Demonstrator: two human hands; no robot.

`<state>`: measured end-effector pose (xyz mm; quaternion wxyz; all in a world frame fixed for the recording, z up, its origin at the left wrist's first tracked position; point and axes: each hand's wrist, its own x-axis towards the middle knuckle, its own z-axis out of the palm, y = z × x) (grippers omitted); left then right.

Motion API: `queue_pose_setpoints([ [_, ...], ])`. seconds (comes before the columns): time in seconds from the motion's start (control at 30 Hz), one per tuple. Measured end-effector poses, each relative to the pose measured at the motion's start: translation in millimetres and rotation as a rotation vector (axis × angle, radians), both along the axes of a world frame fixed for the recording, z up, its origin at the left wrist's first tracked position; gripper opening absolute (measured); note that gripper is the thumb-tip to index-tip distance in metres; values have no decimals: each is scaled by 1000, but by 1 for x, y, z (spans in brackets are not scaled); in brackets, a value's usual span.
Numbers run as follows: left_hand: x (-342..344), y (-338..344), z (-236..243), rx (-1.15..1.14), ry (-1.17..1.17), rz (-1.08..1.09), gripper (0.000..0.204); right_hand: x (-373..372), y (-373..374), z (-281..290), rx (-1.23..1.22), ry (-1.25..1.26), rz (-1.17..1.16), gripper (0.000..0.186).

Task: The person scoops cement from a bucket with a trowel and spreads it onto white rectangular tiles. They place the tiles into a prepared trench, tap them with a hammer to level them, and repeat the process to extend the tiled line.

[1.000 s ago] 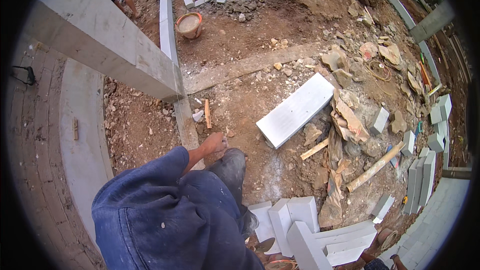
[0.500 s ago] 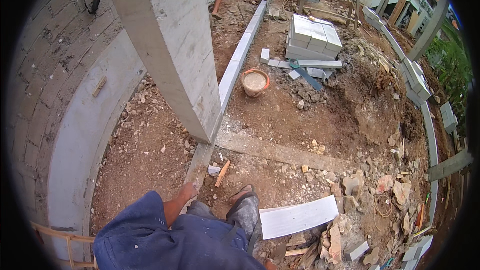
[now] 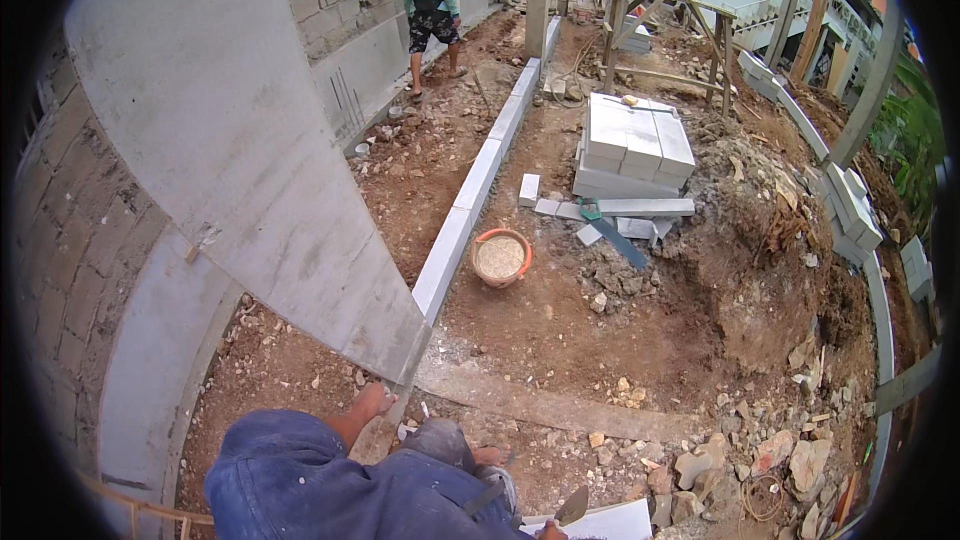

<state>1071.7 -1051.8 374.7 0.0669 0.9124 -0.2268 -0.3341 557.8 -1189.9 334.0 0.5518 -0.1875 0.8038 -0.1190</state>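
My left hand (image 3: 375, 399) reaches forward with its fingers curled together, close to the foot of the grey concrete column (image 3: 340, 290). It is over the narrow concrete strip (image 3: 378, 432) on the ground; anything between its fingers is too small to make out. At the lower edge my right hand (image 3: 550, 532) is closed on the handle of a trowel, its pointed blade (image 3: 573, 505) tilted up. The trowel is over a white flat panel (image 3: 610, 522), partly out of view. My bent knee and one foot (image 3: 490, 455) are between the hands.
An orange-rimmed bucket (image 3: 501, 257) of greyish mix stands beside a row of pale blocks (image 3: 448, 245). Further right are stacked blocks (image 3: 635, 140), a handsaw (image 3: 615, 238) and a wooden trestle (image 3: 665, 5). Loose stones (image 3: 710, 460) lie near right. A person (image 3: 430, 5) stands far back.
The view has shifted, and I lean closer to the column. My left hand is nearer the column's foot. My right hand with the trowel has come into view. The distant person shows more fully.
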Motion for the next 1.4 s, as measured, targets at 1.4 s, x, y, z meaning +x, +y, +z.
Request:
queue_pose_setpoints([
  [1.4,290,-647,-246,284,33,-1110,26,434,11,185,563,386,-293,36],
])
